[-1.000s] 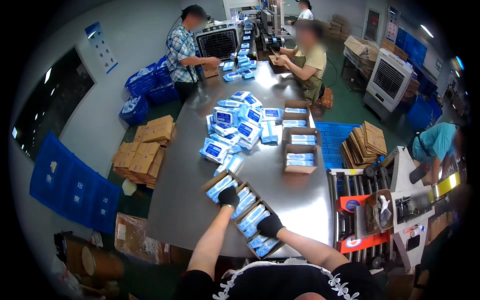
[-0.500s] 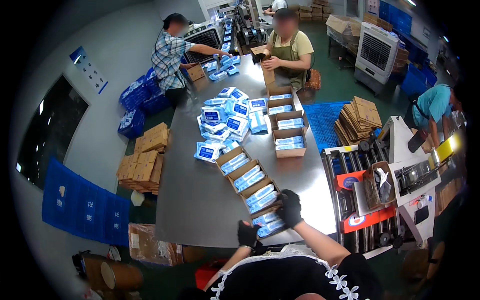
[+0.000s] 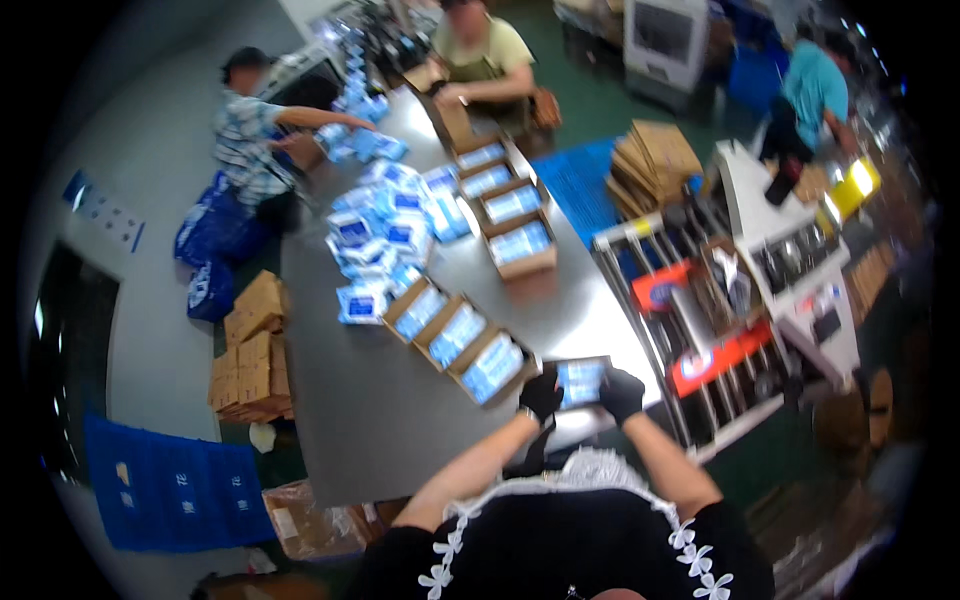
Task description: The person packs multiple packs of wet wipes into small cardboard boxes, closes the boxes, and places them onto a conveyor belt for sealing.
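Note:
My left hand [image 3: 541, 394] and my right hand [image 3: 623, 393], both in dark gloves, grip opposite sides of a small open cardboard box [image 3: 584, 360]. Inside it lie blue-and-white wipe packs [image 3: 580, 383]. The box is over the near right part of the metal table [image 3: 370, 445]; blur hides whether it touches the top. Left of my left hand, three open boxes filled with similar packs stand in a slanting row, the nearest being a brown box [image 3: 497, 392]. Beyond them is a loose heap of wipe packs [image 3: 385, 225].
Another row of filled boxes [image 3: 527, 265] stands along the table's right edge. At right is a roller conveyor [image 3: 640, 245] with a taping machine [image 3: 745, 195] and flat cartons [image 3: 655, 165]. Two co-workers stand at the far end; a person in teal [image 3: 815, 90] is beyond the machine.
The nearest box has come away from the slanting row and moved right in both my hands. My view has turned, so the scene appears shifted left and blurred.

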`<state>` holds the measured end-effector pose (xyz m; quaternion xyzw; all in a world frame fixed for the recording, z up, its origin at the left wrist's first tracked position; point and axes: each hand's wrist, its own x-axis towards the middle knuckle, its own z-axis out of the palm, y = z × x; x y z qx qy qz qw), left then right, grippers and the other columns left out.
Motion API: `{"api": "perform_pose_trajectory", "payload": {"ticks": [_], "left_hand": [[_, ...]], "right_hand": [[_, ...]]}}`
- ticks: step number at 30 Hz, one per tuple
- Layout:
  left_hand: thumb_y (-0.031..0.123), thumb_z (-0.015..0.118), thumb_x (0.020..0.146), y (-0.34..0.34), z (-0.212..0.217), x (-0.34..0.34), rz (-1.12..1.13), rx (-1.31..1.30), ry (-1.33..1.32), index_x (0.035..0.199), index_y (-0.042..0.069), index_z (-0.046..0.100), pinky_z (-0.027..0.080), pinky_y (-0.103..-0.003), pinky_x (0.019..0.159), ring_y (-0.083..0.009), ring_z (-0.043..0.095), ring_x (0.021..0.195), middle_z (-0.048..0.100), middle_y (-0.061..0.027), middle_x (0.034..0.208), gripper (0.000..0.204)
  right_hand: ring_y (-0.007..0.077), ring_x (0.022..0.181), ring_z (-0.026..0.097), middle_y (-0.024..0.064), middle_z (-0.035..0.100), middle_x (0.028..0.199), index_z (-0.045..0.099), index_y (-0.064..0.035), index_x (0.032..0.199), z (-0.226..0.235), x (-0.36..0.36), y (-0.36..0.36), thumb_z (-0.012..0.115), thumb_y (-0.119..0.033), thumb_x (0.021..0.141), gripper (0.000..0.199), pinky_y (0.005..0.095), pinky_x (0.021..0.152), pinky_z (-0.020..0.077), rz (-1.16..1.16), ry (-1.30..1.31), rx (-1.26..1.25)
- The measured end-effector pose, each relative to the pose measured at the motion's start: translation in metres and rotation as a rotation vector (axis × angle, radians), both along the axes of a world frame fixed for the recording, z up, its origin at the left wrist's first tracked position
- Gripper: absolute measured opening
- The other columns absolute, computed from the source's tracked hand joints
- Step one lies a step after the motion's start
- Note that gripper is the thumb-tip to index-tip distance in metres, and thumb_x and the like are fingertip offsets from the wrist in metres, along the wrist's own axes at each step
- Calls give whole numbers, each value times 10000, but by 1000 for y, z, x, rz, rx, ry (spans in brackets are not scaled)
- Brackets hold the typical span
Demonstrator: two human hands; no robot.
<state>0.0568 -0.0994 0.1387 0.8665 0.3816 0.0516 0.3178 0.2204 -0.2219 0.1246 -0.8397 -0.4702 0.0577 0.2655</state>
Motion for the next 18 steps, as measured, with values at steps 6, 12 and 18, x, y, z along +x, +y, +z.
{"api": "perform_pose_trajectory", "payload": {"ticks": [6,12,18], "left_hand": [[437,633,823,3,16,6,-291,-238,4,1014,22,569,475,-425,748,-356,610,881,618,-201,942,461],[320,822,669,11,-7,-20,-29,-16,-221,980,-6,526,487,-373,713,-303,597,785,582,-145,861,538],[316,781,712,-9,-86,-14,252,-567,-161,1165,-12,476,471,-352,795,-235,572,975,571,-149,1027,638]], "right_hand": [[353,806,600,116,616,765,600,-91,811,76,15,-8,729,-411,704,362,455,716,464,677,230,-100],[337,796,642,136,649,838,587,-110,947,50,26,23,703,-299,749,297,426,693,502,400,291,-259],[291,908,601,114,641,929,671,-78,785,92,-4,71,639,-185,745,119,409,811,466,496,0,53]]}}
